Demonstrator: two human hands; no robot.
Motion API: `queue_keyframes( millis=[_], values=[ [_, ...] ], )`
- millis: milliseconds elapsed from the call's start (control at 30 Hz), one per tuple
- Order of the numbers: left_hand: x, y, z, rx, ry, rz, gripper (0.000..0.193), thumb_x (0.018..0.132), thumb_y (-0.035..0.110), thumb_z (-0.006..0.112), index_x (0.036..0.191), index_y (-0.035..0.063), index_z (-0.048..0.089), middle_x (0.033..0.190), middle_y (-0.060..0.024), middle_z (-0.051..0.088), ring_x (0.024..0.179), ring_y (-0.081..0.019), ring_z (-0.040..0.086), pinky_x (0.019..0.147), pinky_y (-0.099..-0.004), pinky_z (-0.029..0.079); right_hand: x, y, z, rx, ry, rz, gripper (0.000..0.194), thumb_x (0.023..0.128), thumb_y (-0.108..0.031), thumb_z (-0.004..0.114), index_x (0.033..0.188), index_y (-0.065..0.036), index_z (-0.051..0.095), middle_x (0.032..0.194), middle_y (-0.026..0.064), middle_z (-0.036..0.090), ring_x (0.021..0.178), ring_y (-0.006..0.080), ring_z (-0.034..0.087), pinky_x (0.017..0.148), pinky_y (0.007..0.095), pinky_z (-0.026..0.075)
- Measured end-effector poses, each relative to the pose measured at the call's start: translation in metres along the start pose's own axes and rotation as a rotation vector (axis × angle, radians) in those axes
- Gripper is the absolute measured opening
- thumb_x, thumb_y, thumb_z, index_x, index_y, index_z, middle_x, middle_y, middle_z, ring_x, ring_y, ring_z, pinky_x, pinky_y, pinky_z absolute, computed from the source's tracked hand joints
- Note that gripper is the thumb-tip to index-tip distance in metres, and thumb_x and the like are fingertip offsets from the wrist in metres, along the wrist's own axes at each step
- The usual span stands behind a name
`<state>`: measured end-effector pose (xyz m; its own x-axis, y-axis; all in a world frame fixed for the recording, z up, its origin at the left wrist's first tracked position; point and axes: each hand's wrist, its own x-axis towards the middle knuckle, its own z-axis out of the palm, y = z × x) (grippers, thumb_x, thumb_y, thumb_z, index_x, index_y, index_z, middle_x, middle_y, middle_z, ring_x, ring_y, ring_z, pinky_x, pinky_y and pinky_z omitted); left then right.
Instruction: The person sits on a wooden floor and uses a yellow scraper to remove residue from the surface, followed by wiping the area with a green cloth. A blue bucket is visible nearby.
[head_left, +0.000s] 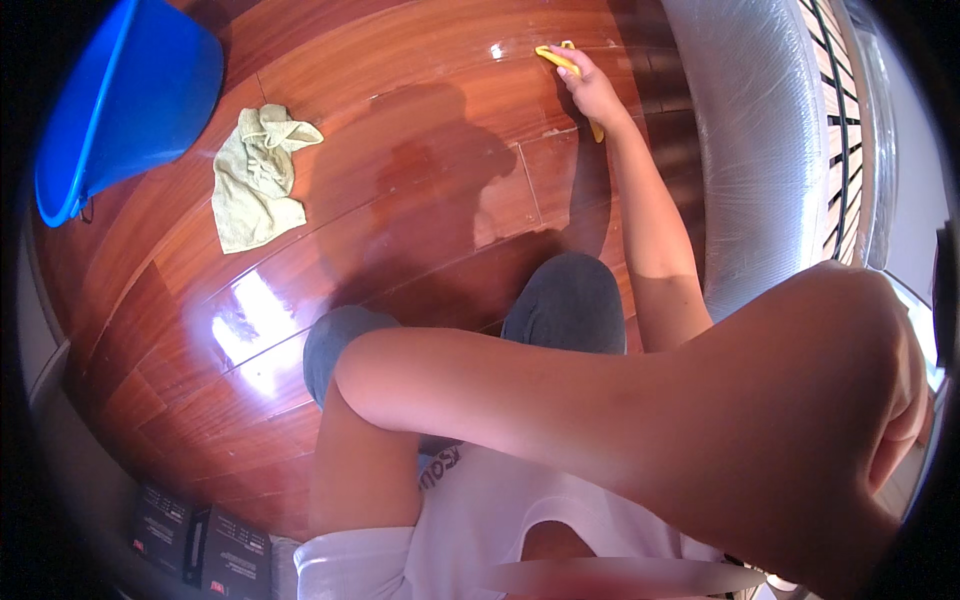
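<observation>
My right hand (594, 91) reaches out to the far right over the reddish wood plank floor (420, 202). Its fingers are wrapped around a yellow hand tool (559, 59), which looks like a scraper. The tool's tail end sticks out below the wrist, and its head is at or just above the boards. Bent across my body, my left forearm ends at my left hand (896, 420), close to the camera at the right rim. Its fingers are curled, with nothing visible in them. A crumpled pale yellow cloth (259, 180) lies on the floor at the left.
A blue plastic bucket (150, 90) lies or tilts at the upper left. Along the right runs a long padded piece in clear plastic wrap (757, 150), beside wooden slats (836, 135). Dark printed boxes (232, 555) are at the lower left. Small wet-looking spots (496, 51) shine near the tool.
</observation>
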<state>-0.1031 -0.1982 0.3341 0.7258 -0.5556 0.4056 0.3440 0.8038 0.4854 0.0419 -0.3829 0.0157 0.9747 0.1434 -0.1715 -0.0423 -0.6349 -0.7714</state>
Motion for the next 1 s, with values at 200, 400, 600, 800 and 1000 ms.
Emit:
queue_keyframes(
  millis=[200, 400, 600, 800, 1000],
  values=[
    [-0.062, -0.041, -0.050, 0.225, 0.086, -0.506, 0.045, 0.087, 0.033, 0.065, 0.055, 0.0035, 0.054, 0.048, 0.0009, 0.048, 0.049, -0.0044, 0.043, 0.048, -0.0245, 0.035, -0.002, 0.000, 0.001, 0.068, 0.004, 0.006, 0.034, 0.093, -0.007, 0.050, 0.127, -0.011, 0.052, 0.127, 0.0086, 0.053, 0.122, 0.0190, 0.044, 0.104, 0.0294, 0.030],
    [-0.134, -0.112, -0.119, 0.203, 0.199, -0.885, 0.054, 0.091, 0.043, 0.053, 0.053, 0.0056, 0.052, 0.053, -0.0028, 0.053, 0.052, -0.0121, 0.052, 0.054, -0.0265, 0.044, -0.007, 0.001, -0.001, 0.085, 0.031, -0.043, 0.033, 0.092, -0.008, 0.053, 0.124, -0.013, 0.054, 0.122, 0.0108, 0.058, 0.114, 0.0206, 0.052, 0.098, 0.0288, 0.037],
    [-0.145, -0.127, -0.167, -0.082, 0.269, -0.894, 0.049, 0.091, 0.042, 0.055, 0.059, 0.0047, 0.056, 0.062, -0.0062, 0.059, 0.059, -0.0143, 0.057, 0.058, -0.0259, 0.046, -0.004, 0.002, 0.003, -0.005, 0.036, 0.026, 0.033, 0.093, -0.011, 0.052, 0.125, -0.012, 0.051, 0.124, 0.0119, 0.057, 0.117, 0.0236, 0.052, 0.098, 0.0303, 0.038],
    [-0.153, -0.127, -0.169, 0.216, 0.232, -0.978, 0.046, 0.090, 0.041, 0.057, 0.065, 0.0032, 0.063, 0.066, -0.0051, 0.064, 0.060, -0.0109, 0.058, 0.059, -0.0240, 0.048, 0.015, 0.013, -0.013, -0.157, 0.284, 0.027, 0.038, 0.093, -0.014, 0.051, 0.131, -0.009, 0.044, 0.129, 0.0186, 0.052, 0.119, 0.0314, 0.051, 0.098, 0.0342, 0.039],
    [-0.151, -0.122, -0.181, 0.404, 0.244, -0.989, 0.045, 0.090, 0.039, 0.057, 0.066, 0.0015, 0.065, 0.067, -0.0050, 0.065, 0.061, -0.0102, 0.058, 0.060, -0.0252, 0.048, 0.022, 0.042, -0.055, -0.154, 0.218, 0.140, 0.041, 0.093, -0.014, 0.052, 0.132, -0.008, 0.041, 0.133, 0.0186, 0.049, 0.123, 0.0307, 0.047, 0.100, 0.0354, 0.038]
  ],
)
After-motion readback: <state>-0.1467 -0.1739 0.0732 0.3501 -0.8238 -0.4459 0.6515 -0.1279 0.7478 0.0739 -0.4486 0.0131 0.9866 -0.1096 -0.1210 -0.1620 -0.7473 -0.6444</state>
